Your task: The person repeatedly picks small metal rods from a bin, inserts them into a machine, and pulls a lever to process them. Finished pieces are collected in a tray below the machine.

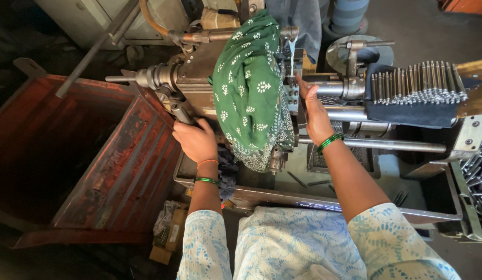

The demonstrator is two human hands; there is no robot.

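I stand at a small metal machine [199, 67] partly draped with a green patterned cloth [251, 93]. My left hand [195, 141] is closed around a dark lever handle [178, 111] on the machine's left side. My right hand [314, 111] reaches up to the machine's middle, its fingers at a small metal part [292, 78] beside the cloth; whether it grips anything is hidden. Both wrists carry green bangles. A row of long metal pins [415, 83] lies on a dark blue cloth to the right.
A large rusty red metal bin [95, 155] stands open on the left. Horizontal steel bars [386, 145] run right from the machine. A tray of loose metal pins [477, 176] sits at the far right edge. Cardboard scraps lie on the floor.
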